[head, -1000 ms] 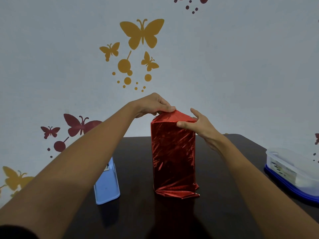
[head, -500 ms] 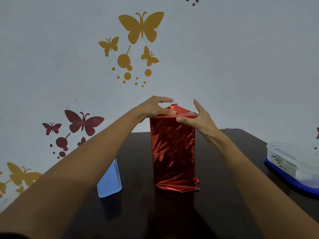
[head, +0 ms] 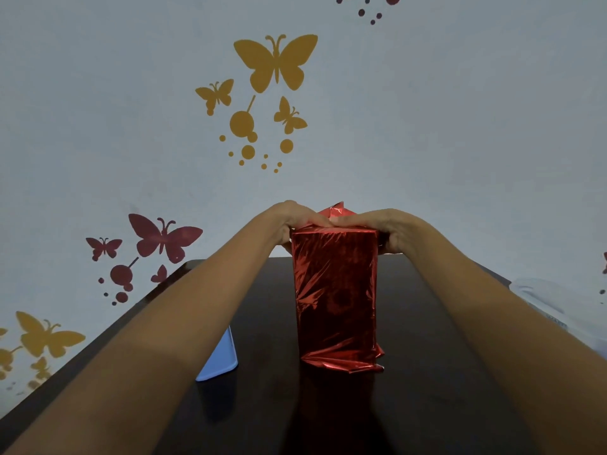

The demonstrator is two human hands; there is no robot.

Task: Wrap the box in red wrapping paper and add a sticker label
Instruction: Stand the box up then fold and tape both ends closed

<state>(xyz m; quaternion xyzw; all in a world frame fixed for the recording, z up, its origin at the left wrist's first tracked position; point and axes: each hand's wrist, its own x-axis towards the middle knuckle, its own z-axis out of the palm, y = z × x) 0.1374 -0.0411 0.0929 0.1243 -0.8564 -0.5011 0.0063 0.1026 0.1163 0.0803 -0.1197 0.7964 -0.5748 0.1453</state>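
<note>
Foil is flattening under us: half a second ago we were pinching the raised top flap of the tall rectangular box in shiny red foil paper point(head: 335, 290); now our left hand point(head: 295, 221) and right hand point(head: 377, 224) are pressing its top, fingers lying flat and together, tips meeting. It is standing midway across the dark glossy table point(head: 427, 405), near a pale blue flat slab point(head: 223, 356), before a grey wall with butterfly decals point(head: 276, 64). Its long axis is running vertically, a broad face facing us.
</note>
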